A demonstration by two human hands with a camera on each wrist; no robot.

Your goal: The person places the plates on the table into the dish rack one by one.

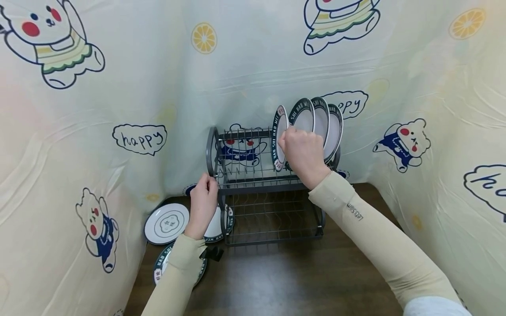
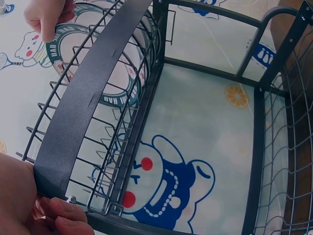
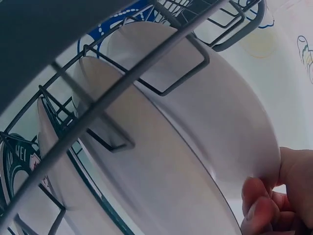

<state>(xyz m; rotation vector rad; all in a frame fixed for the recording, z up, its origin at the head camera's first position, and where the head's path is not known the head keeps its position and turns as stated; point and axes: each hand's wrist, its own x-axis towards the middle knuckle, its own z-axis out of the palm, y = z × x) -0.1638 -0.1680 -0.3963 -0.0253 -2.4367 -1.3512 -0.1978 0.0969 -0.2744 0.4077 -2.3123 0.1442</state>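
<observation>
My right hand (image 1: 303, 151) pinches the rim of a white plate (image 1: 279, 142) with a dark green lettered border. This plate stands upright in the upper tier of a dark wire dish rack (image 1: 257, 189), leftmost in its row. In the right wrist view, thumb and fingers (image 3: 257, 203) meet at the edge of the plate (image 3: 215, 112), whose lower rim sits among the rack wires. Just to its right, several similar plates (image 1: 316, 120) lean upright. My left hand (image 1: 203, 202) grips the rack's front left corner; in the left wrist view its fingers (image 2: 63, 215) curl under the frame.
Left of the rack, a plate with a central emblem (image 1: 167, 224), a green-bordered plate (image 1: 215, 230) and another partly under the left forearm (image 1: 160, 263) lie on the brown table (image 1: 284, 276). The rack's lower tier (image 1: 272, 219) shows bare wires. A printed cloth (image 1: 245, 66) hangs behind.
</observation>
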